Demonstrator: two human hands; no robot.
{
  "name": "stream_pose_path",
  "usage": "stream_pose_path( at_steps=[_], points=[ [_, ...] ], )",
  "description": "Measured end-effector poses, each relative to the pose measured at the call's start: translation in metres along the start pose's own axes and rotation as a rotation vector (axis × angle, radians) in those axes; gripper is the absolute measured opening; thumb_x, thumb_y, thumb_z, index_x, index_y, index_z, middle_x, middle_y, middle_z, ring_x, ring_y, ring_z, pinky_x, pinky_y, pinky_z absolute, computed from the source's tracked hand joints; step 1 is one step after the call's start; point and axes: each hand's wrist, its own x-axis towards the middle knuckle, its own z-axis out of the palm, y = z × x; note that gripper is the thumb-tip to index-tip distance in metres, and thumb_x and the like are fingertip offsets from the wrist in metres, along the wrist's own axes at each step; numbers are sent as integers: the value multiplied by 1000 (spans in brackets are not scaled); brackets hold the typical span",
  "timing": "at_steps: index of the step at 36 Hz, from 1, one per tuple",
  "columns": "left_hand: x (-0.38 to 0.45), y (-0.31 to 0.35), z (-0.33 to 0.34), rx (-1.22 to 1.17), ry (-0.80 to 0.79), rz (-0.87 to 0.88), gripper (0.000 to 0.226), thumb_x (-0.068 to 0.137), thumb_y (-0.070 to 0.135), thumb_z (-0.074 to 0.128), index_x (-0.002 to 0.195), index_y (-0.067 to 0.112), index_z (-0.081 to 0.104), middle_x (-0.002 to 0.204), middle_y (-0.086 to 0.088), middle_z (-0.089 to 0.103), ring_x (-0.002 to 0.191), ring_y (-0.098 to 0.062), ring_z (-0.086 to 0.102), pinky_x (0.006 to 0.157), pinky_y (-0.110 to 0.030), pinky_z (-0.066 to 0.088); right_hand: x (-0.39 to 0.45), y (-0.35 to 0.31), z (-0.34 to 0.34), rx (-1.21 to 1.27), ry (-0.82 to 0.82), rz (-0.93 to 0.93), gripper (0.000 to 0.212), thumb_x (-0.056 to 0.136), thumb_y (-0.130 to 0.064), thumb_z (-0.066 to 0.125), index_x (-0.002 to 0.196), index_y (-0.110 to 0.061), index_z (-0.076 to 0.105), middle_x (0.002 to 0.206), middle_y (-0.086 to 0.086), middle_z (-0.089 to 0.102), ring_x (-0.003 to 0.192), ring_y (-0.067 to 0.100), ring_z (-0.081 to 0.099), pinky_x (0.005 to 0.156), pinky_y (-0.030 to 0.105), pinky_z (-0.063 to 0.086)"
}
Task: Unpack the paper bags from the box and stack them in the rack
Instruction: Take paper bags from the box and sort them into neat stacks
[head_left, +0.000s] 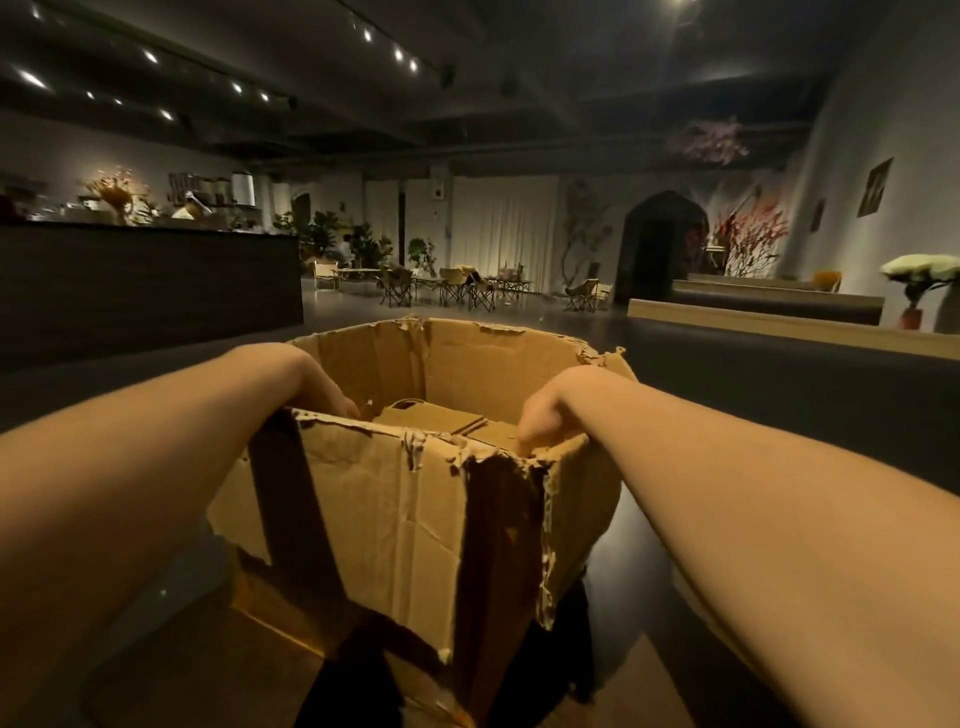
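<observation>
Down inside the torn cardboard box (395, 499) went both hands at once. Left hand (324, 392) dipped over the near-left rim, fingers (349, 408) curled downward with their tips lost behind the cardboard edge, so whether they gripped anything could not be told. Right hand (543, 421) hooked in at the near-right corner, fingers (524, 444) bunched together and bent, tips pressed down just beside the ragged rim; a hold on anything there could not be made out either. Between the 2 sets of fingers lay the paper bags (441, 418), flat and brown, low in the box, 1 looped handle showing at the far end of the pile, closer to the left fingers. Beyond the fingertips the far wall of the box stood frayed along its top. Well past it sat folding chairs (457, 291), a dark counter (145, 280) off to the left, and white flowers (919, 267) off to the right.
</observation>
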Motion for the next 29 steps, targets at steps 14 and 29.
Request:
stream_pose_path(
  at_steps=[14,29],
  points=[
    [5,-15,2,-76,80,-160,71,72,46,81,132,16,57,123,-11,59,108,-28,57,92,-40,45,-3,11,12,235,-3,56,40,107,-3,35,144,9,41,129,22,51,103,24,53,100,33,41],
    [-36,18,22,-33,102,175,42,102,19,53,143,15,45,133,-3,51,125,-21,50,101,-32,43,1,17,13,703,344,-303,28,93,0,65,118,-11,70,109,6,68,102,18,66,76,27,59]
  ],
)
